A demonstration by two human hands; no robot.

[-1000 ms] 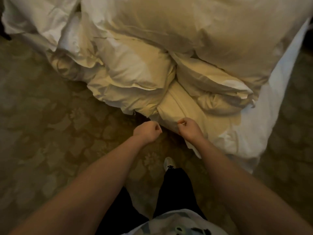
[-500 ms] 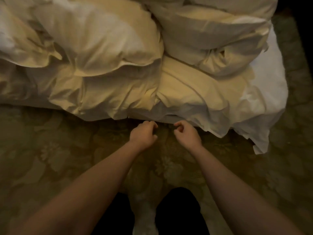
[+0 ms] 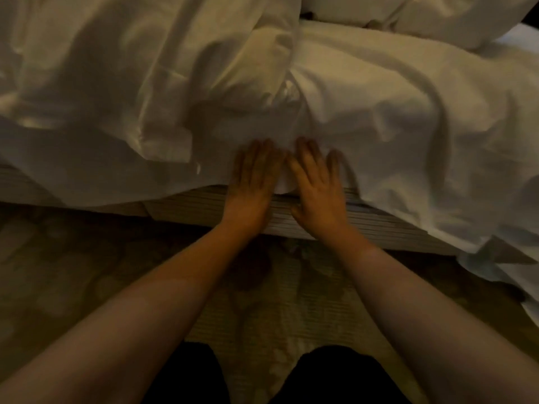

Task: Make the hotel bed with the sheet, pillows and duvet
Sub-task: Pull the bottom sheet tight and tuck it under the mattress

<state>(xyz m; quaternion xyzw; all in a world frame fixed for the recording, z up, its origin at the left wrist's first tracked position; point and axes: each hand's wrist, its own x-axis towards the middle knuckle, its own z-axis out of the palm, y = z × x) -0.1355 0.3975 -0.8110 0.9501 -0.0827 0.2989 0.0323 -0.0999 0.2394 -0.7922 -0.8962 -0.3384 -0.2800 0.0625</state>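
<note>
A rumpled white duvet (image 3: pixel 116 91) lies heaped over the left of the bed. White bedding (image 3: pixel 393 106) covers the right part and hangs over the edge. The striped side of the mattress (image 3: pixel 189 204) shows under the cloth. My left hand (image 3: pixel 252 179) and my right hand (image 3: pixel 316 182) lie flat side by side, fingers spread, on the white cloth at the bed's edge. They hold nothing. The image is blurred by motion. A white pillow (image 3: pixel 455 16) shows at the top right.
Patterned carpet (image 3: pixel 73 272) runs along the bed in front of me. My dark trousers (image 3: pixel 335 377) are at the bottom. A loose corner of white cloth (image 3: pixel 513 275) hangs down to the floor at the right.
Both hands were closed fists just below the bedding's edge. Now they are flat and spread on the cloth. The view has moved closer to the bed, and the striped mattress side is exposed.
</note>
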